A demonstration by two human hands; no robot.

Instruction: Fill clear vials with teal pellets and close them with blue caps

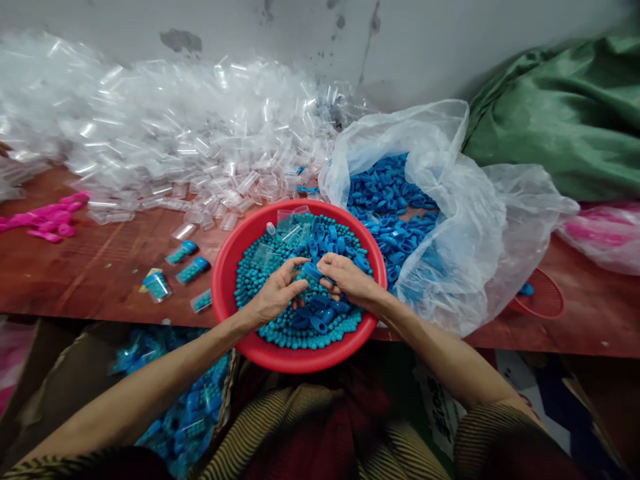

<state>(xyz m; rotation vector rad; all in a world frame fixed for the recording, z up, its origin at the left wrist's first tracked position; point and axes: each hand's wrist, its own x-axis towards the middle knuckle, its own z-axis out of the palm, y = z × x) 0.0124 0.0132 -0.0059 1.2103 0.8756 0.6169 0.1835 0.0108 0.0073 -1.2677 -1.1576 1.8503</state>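
A red bowl (227, 267) sits at the table's front edge, filled with small teal beads (255, 270) and blue caps (333, 241). Both my hands are inside it, close together. My left hand (277, 293) is closed in a pinch around a small tube that is mostly hidden by the fingers. My right hand (347, 277) is closed on a blue cap (313, 270), which it holds against the left hand's fingertips. A few clear tubes (287, 223) lie at the bowl's far side.
A big heap of clear plastic tubes (175, 133) covers the back of the wooden table (90, 267). A clear bag of blue caps (395, 200) stands right of the bowl. Filled capped tubes (193, 269) lie left of it, pink caps (47, 220) far left, a green sack (560, 113) back right.
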